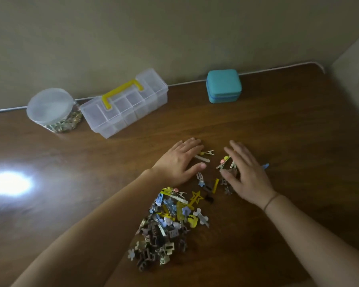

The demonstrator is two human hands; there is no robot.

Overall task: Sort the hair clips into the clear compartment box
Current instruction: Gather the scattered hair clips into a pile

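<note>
On the brown wooden desk [278, 125], a heap of hair clips [168, 220]: many small pieces, mixed in colour. Yellow, pale blue and white flat snap clips toward the far end of the heap; brown, beige and grey little claw clips at the near end. Among them a yellow star-shaped clip [196, 197], lying at the far right edge of the heap. Beyond the heap, a few loose clips spread out, some half hidden under the hands.

Left hand [179, 162] just beyond the heap, palm down, fingers stretched flat on the desk, grip open and holding nothing; a cream bar clip [202, 159] touching its fingertips. Right hand [247, 172] beyond the heap and to its right, also palm down with fingers spread, resting over several small clips; grip loose, no clip clearly pinched, though what lies under the palm cannot be told.

Far beyond the heap and to its left, against the wall, the clear compartment box [125, 103]: transparent plastic, yellow handle on the closed lid, dividers visible through it, compartments looking empty. Left of the box, a round clear jar [52, 109] with a frosted lid. Right of the box, a closed teal case [223, 85].
</note>
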